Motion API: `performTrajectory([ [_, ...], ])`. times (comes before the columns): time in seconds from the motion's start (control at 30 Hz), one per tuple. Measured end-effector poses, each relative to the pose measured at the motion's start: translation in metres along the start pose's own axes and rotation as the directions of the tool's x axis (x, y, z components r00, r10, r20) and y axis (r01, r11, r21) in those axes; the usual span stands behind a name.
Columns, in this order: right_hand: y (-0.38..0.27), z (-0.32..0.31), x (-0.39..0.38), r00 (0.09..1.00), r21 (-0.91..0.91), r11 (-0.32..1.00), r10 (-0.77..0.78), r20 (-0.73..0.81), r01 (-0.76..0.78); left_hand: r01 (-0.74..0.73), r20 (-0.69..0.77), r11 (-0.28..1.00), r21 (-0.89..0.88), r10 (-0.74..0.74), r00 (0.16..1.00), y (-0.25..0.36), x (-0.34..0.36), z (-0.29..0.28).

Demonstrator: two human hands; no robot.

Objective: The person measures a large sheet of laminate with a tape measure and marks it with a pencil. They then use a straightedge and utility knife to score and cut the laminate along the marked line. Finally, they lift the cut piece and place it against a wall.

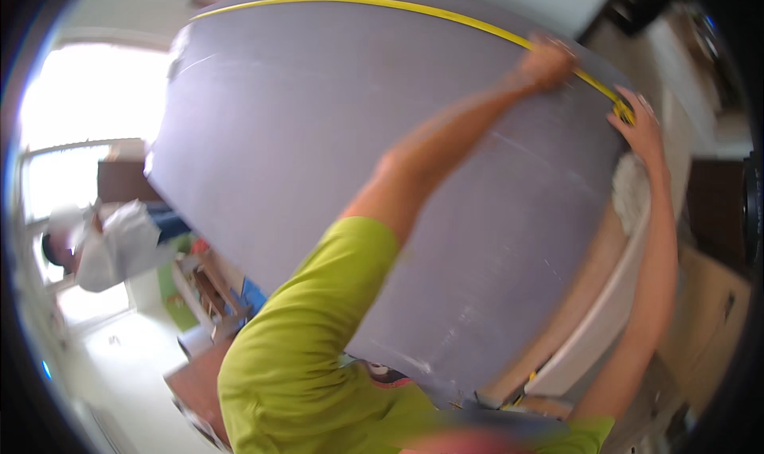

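A yellow tape measure blade (374,3) stretches along the far edge of a large grey-purple panel (334,151), from the upper left down to the right. My left hand (549,62), slightly blurred, is closed over the blade near the panel's far right part. Farther right, at the panel's corner, my right hand (646,132) curls its thumb and fingers round the yellow and black tape measure case (624,112). Part of the case is hidden by that hand. Both my arms reach far forward across or beside the panel.
A pale fluffy piece (629,193) lies beside the panel's right edge, above a long pale board (593,323). A cardboard sheet (704,319) is at the right. On the left, a person in a white top (123,243) is near bright windows, by a cluttered wooden frame (211,283).
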State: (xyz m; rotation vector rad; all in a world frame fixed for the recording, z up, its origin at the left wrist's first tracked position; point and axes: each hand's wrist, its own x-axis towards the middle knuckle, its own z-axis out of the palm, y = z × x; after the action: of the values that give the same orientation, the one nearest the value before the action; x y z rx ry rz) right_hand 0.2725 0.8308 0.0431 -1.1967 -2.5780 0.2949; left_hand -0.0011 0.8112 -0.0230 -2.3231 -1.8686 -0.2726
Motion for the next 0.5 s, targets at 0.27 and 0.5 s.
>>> performTrajectory([
  [0.27, 0.051, -0.017, -0.03, 0.992, -0.131, 0.984, 0.122, -0.013, -0.123, -0.104, -0.242, 0.921, -0.375, 0.011, 0.97, -0.012, 0.012, 0.004],
  [0.5, 0.039, -0.012, -0.031, 0.991, -0.156, 0.983, 0.078, -0.113, -0.096, -0.095, -0.332, 0.921, -0.377, -0.038, 0.943, 0.0, 0.011, 0.002],
])
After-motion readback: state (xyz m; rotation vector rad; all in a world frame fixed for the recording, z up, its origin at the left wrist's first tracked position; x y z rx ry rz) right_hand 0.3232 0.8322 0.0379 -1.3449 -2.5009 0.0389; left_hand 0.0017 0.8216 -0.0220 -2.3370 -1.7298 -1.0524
